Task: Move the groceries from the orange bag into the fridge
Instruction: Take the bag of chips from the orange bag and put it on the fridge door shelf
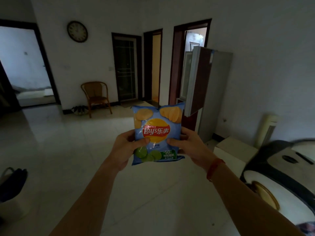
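Note:
A light-blue bag of Lay's chips [157,126] is held upright in front of me at chest height. My left hand [125,149] grips its left edge, thumb on the front. My right hand [188,146] grips its right edge the same way; a red band circles that wrist. The fridge [216,92] stands ahead to the right against the wall, its upper door [196,82] swung open toward me. The orange bag is not in view.
A wicker chair [95,96] stands by the far wall under a round clock [77,31]. A black-and-white appliance [281,172] sits close at my right, a white box [235,150] beyond it. A dark bag [12,183] lies at the left edge. Glossy tiled floor stretches ahead.

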Tool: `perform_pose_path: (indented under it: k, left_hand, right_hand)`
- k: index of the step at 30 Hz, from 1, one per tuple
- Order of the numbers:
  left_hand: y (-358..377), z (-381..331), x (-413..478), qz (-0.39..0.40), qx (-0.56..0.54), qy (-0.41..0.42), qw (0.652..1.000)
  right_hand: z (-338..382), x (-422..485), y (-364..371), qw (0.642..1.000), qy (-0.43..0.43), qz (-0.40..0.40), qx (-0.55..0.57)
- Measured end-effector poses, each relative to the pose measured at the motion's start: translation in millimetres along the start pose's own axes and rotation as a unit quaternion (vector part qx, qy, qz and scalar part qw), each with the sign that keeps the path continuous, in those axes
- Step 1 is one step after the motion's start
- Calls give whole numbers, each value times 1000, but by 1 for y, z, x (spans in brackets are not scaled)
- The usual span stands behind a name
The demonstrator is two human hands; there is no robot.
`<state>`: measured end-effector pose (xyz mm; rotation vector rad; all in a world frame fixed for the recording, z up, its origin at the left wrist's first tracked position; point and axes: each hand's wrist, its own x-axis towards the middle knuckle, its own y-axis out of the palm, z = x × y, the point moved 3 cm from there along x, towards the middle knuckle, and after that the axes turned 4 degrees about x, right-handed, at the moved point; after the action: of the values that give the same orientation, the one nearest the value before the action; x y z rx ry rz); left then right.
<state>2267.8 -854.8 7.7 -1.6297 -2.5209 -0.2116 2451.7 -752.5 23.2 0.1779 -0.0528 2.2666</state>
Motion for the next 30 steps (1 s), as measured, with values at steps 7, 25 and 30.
perform_pose_path:
  k: [7, 25, 30]
  left_hand:
    - [-10, 5, 133, -6, 38, -1, 999]
    - [-110, 79, 450, 37, 89, -8, 995]
    - [-152, 89, 553, 54, 87, -12, 995]
  right_hand:
    - [-4, 136, -32, 1000, 2, 16, 2]
    - [-75, 461, -32, 999, 23, -10, -44]
    - [-87, 567, -22, 998, 19, -24, -50]
